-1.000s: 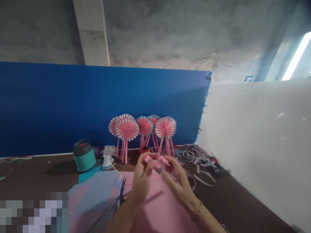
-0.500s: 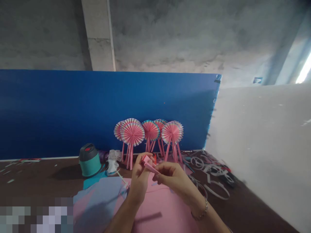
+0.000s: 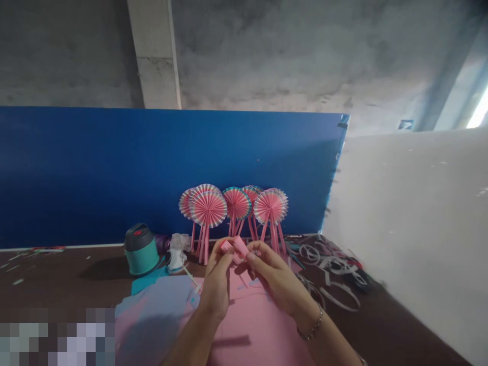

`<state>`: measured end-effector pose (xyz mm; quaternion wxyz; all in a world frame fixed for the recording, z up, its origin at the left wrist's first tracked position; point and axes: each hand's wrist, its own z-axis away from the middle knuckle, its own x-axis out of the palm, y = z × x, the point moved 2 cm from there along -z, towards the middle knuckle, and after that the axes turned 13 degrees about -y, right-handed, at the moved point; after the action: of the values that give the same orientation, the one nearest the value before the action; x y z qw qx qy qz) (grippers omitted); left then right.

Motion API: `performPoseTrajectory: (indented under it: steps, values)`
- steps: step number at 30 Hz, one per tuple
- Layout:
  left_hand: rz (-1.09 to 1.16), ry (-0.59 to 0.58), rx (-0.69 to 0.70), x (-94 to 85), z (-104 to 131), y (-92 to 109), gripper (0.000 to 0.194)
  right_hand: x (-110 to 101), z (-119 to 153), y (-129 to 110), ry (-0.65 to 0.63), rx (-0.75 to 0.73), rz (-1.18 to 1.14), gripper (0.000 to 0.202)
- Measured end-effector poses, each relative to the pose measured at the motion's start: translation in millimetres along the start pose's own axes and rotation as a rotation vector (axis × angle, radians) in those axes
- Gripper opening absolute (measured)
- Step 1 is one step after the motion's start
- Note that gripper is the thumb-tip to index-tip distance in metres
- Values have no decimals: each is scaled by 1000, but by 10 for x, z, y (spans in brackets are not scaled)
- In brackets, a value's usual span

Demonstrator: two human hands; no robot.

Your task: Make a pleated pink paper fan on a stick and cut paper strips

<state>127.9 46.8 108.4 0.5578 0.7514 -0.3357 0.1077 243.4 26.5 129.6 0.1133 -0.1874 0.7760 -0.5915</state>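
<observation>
Both hands are raised above pink paper sheets [image 3: 263,325], close together. My left hand [image 3: 217,284] is closed on a pink paper strip [image 3: 240,246], its thumb and fingertips pinching the folded left end. With thumb and forefinger, my right hand [image 3: 276,277] grips the same strip from the other side, and the paper bends between the hands. Fingers hide part of it. Behind the hands, several round pleated pink paper fans [image 3: 208,209] with long pink legs lean against a blue panel [image 3: 114,168].
A teal container with a dark lid [image 3: 141,251] stands at the left, beside crumpled white tissue [image 3: 178,251]. Pale blue sheets [image 3: 152,305] lie front left. Loose paper strips [image 3: 335,267] tangle at the right by a white wall [image 3: 419,213].
The strip, earlier stretched straight down toward my right fingers, is now bent up between the hands. My right fingers have moved slightly upward with it.
</observation>
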Motion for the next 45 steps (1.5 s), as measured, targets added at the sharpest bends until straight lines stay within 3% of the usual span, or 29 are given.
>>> performPoseTrajectory:
  steps: [3, 7, 11, 15, 20, 24, 29, 35, 39, 45]
  values:
    - [-77, 57, 31, -38, 9, -2, 25, 20, -5, 1, 43, -39, 57, 38]
    - [-379, 81, 161, -53, 53, 41, 20, 47, 13, -30, 70, -48, 188, 37]
    - [-652, 44, 278, -38, 90, 104, 13, 51, 57, -68, 131, -132, 315, 29]
    - [-837, 114, 332, -62, 88, 178, 13, 23, 87, -73, 172, -208, 510, 19]
    - [-614, -8, 183, -46, 47, 186, 27, -50, 56, -18, 264, -289, 809, 15]
    - [-465, -49, 81, -4, 41, 144, 32, -64, 7, 15, 268, -341, 886, 17]
    - [-433, -57, 49, 13, 38, 132, 25, -51, -8, -19, 224, -356, 829, 18]
    - [-495, -115, 41, -22, 31, 104, 18, -176, -2, -28, 137, -101, 574, 22]
    - [-520, -209, 59, -23, 43, 106, 19, -271, -2, -24, 133, -4, 415, 24]
    - [-446, -253, 47, -65, 54, 96, 17, -300, 2, 16, 149, 85, 265, 21]
